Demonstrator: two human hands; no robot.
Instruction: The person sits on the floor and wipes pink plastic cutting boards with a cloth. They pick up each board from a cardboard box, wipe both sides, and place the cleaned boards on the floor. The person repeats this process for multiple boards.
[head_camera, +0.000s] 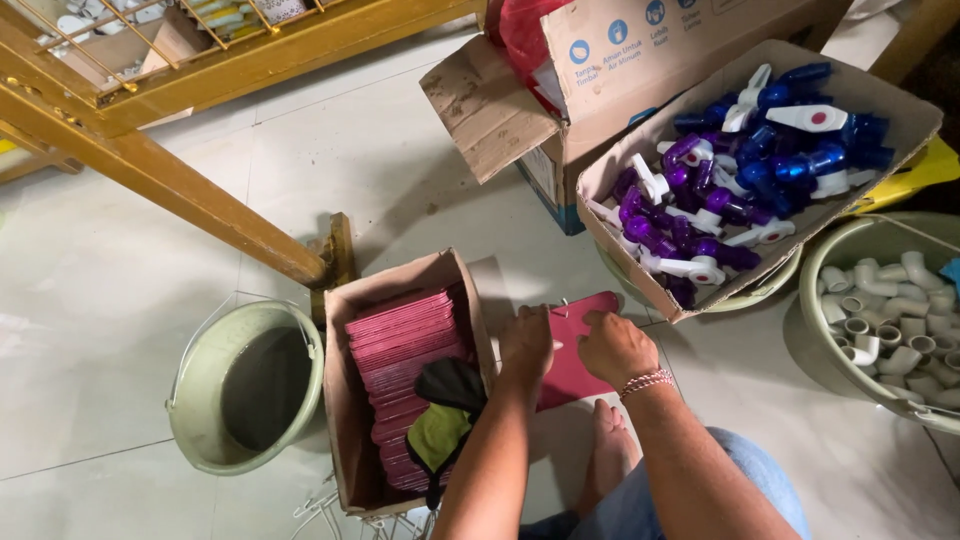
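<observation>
- The person sits on the tiled floor (120, 260), both hands down on a flat dark red card (580, 345) lying just in front of them.
- The left hand (525, 342) presses on the card's left edge, fingers curled over it; how tightly they close I cannot tell.
- The right hand (615, 345) rests on the card's middle, index finger stretched toward its far edge, the other fingers bent in. A beaded bracelet (648, 381) sits on that wrist.
- A bare foot (610, 450) lies on the floor just near of the card.
- Just left of the card stands an open cardboard box (345, 400) packed with a row of the same dark red cards (405, 345), with a black and green glove (440, 415) lying on top at its near end.
- Further left is a pale green bucket (245, 385) with a wire handle.
- To the far right, a tilted cardboard box (905, 115) holds purple and blue plastic taps (735, 165) with white handles.
- At the right edge, a pale green basin (830, 300) holds white pipe elbows (890, 320).
- A yellow wooden frame (170, 180) crosses the far left.
</observation>
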